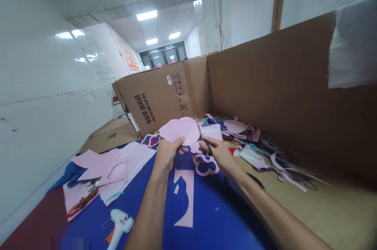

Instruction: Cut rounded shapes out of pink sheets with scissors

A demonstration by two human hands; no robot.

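"Scissors [202, 137], black-handled: who has them?"

"The right hand [216, 149], fingers curled round the loops. The left hand [172, 149] pinches a pink cloud-shaped cutout [179, 130] by its lower edge, thumb on top."

"How does the cutout lie?"

"At twelve o'clock from the left hand and about ten from the right, its long axis running roughly nine to three. The left hand is nearer, being right on it. The blades stand at its three o'clock edge, tips pointing between eleven and twelve; whether they're parted, I can't tell."

"And the surface?"

"Blue tabletop [218, 222]. Reckoning from between the hands, a pink offcut [190, 199] with a curved bite lies at six, a white glue gun [120, 224] with a red light between seven and eight, pink sheets [100, 163] near nine, and a heap of scraps [253, 158] around three."

"The room?"

"A printed cardboard panel [159, 96] stands at eleven, a taller cardboard wall [265, 65] from one to two. There's a pale, glossy wall [44, 65] at ten, and lit ceiling panels [146, 15] far beyond, past eleven."
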